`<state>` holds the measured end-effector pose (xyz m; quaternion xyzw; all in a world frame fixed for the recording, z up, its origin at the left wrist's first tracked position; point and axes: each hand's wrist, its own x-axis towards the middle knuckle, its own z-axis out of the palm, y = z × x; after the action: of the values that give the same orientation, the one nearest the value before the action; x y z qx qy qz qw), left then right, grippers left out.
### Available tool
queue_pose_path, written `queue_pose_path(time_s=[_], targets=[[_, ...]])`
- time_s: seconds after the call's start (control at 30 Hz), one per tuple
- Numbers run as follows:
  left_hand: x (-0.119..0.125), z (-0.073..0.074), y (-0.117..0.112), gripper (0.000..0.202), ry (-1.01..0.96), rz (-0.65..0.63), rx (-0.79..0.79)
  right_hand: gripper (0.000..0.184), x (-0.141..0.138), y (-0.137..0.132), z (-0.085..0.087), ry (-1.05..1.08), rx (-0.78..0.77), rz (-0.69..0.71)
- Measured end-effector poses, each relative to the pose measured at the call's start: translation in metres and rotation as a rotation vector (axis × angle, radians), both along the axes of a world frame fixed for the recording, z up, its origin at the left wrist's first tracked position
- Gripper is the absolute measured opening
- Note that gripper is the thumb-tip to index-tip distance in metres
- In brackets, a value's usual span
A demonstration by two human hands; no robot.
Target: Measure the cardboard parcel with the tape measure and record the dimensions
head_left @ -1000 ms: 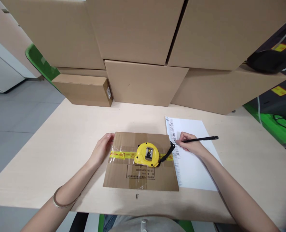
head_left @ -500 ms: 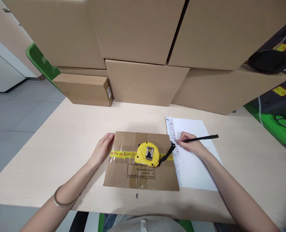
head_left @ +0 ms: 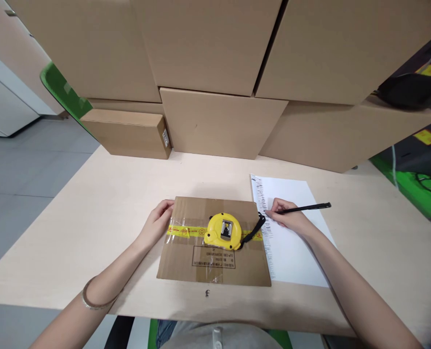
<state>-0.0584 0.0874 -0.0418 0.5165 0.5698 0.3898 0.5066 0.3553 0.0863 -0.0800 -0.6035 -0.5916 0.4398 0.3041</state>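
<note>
A flat brown cardboard box (head_left: 186,259), crossed by clear tape and a yellow printed strip, lies in front of me. On top of it rests a yellow tape measure (head_left: 215,232) with a black wrist strap (head_left: 253,233) reaching past the box's right edge. My left hand (head_left: 157,220) lies on the table against the box's left side, fingers stretched forward, gripping nothing that I can see. Between the fingers of my right hand (head_left: 286,213) is a black pen (head_left: 308,207), its tip end at the handwritten column of a white paper sheet (head_left: 302,261). The box overlaps the sheet's left edge.
Large cardboard boxes (head_left: 222,126) are stacked along the back of the table (head_left: 102,223). A smaller, longer carton (head_left: 128,135) stands at the back left beside a green panel (head_left: 60,89). Dark equipment with cables is at the far right.
The view has shifted very slightly. Both hands, the pen, the box and the tape measure keep nearly the same places.
</note>
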Motion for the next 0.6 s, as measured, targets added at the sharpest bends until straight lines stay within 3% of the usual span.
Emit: queue_pose_path(time_s=[0.6], targets=[[-0.0018, -0.0014, 0.0, 0.025, 0.026, -0.038, -0.001, 0.04, 0.0012, 0.0018, -0.0041, 0.027, -0.004, 0.001]])
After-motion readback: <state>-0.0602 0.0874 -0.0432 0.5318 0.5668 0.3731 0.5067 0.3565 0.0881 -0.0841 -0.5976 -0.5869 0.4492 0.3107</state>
